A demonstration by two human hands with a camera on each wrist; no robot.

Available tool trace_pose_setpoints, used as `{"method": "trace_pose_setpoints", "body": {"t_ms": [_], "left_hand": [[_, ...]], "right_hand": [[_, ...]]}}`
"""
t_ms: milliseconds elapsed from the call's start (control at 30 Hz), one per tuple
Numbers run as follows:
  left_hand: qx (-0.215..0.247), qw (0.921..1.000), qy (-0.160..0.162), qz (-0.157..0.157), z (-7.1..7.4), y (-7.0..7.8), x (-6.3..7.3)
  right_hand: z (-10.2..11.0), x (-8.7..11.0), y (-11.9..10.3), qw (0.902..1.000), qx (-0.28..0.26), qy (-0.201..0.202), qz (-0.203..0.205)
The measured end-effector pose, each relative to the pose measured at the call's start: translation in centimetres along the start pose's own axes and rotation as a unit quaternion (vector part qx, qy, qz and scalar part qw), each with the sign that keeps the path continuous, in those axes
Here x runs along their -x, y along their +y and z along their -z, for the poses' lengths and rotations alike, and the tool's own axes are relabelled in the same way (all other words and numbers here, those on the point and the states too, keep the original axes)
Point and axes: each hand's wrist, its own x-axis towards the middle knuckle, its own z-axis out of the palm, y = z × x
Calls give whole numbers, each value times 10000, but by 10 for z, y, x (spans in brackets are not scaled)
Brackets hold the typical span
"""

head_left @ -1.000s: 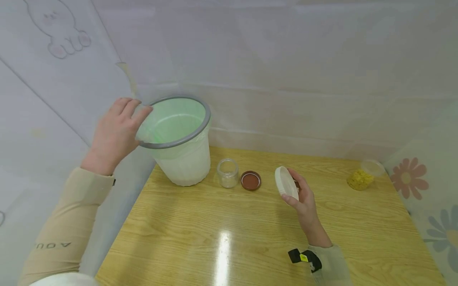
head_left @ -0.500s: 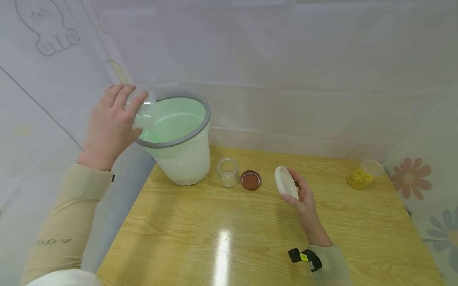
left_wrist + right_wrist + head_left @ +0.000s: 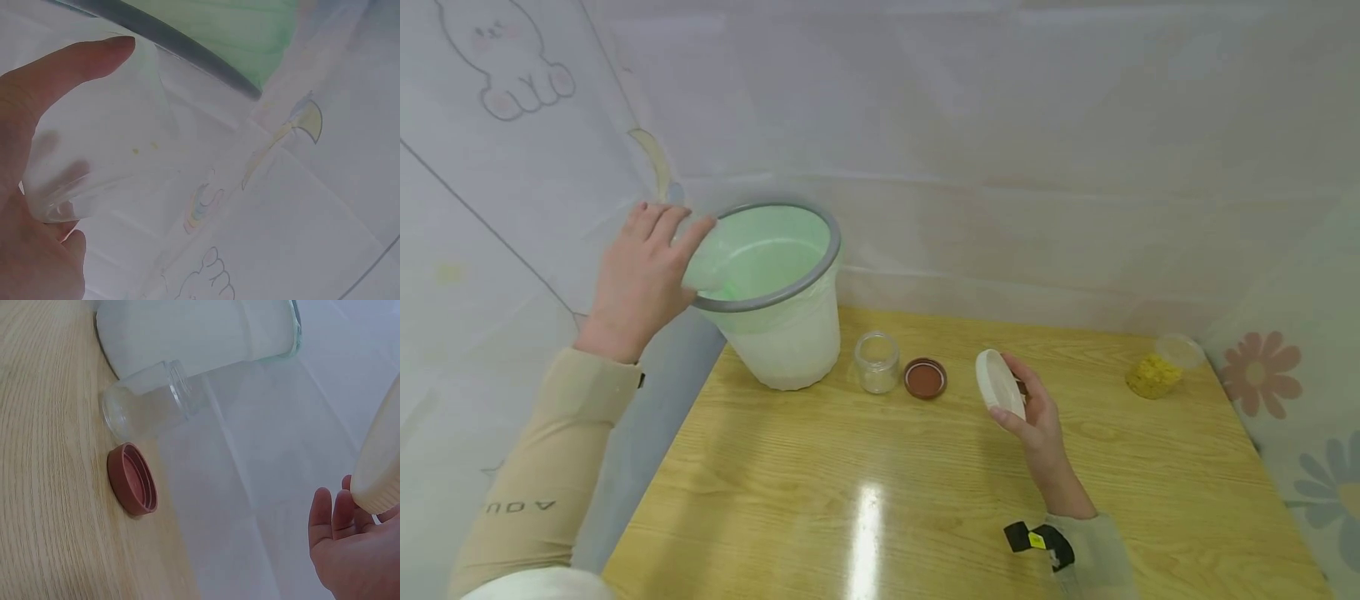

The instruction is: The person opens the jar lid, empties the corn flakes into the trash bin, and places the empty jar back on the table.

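Quietly, a person in beige sleeves (image 3: 542, 467) works at a wood-grain table (image 3: 940, 483), its far edge at 12 o'clock. Nearest, a black strap (image 3: 1060, 548) with a yellow patch circles the right wrist. Beyond it, toward 2 o'clock from the table's middle, the right hand (image 3: 1036, 425) holds a white lid (image 3: 998, 387) tilted up, thumb at its lower edge and fingers curled partway round behind it; a reddish-brown patch there is too hidden to identify. Just short of 12 o'clock, a brown lid (image 3: 926, 379) lies inner side up on the table, close beside a clear glass jar (image 3: 877, 362) that stands upright and open-mouthed at 11 o'clock. Farther right, at 2 o'clock, sits a clear container (image 3: 1153, 377) with yellow contents. At 10 o'clock stands a white bucket (image 3: 790, 354), pale green inside, with a grey rim (image 3: 835, 242). Over the rim's left side, the left hand (image 3: 640, 279) grips a translucent cup (image 3: 112, 131), thumb and fingers bent round it; yellow specks show at the cup. Whether cup and rim touch cannot be told. Farthest back hangs a pale, creased backdrop (image 3: 970, 150), a red flower (image 3: 1261, 375) printed at 2 o'clock.
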Motion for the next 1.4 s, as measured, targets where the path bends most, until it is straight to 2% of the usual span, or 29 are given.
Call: {"method": "trace_pose_setpoints", "body": {"t_ms": [133, 367, 600, 833, 1000, 1200, 1300, 1400], "left_hand": [[-4, 9996, 196, 195, -2, 0, 3], [-20, 9953, 581, 770, -6, 4, 4], [7, 9900, 771, 1184, -8, 9, 4], [355, 9829, 911, 1564, -13, 11, 6], [729, 9739, 1104, 1846, -17, 17, 6], [1145, 9620, 1109, 2218, -17, 28, 4], [1345, 9567, 1206, 2284, -17, 34, 2], [1496, 9543, 1376, 2192, -18, 39, -1]], "right_hand": [[1, 1, 1, 10000, -44, 6, -40], [2, 1, 1, 10000, -17, 25, -36], [3, 1, 3, 9997, -234, 57, -43], [3, 1, 5, 9994, -306, 63, -176], [3, 1, 4, 9993, -218, 71, -307], [5, 1, 2, 9991, -46, 78, -415], [6, 2, 2, 9989, 26, 104, -466], [7, 2, 2, 9987, 86, 119, -497]]}}
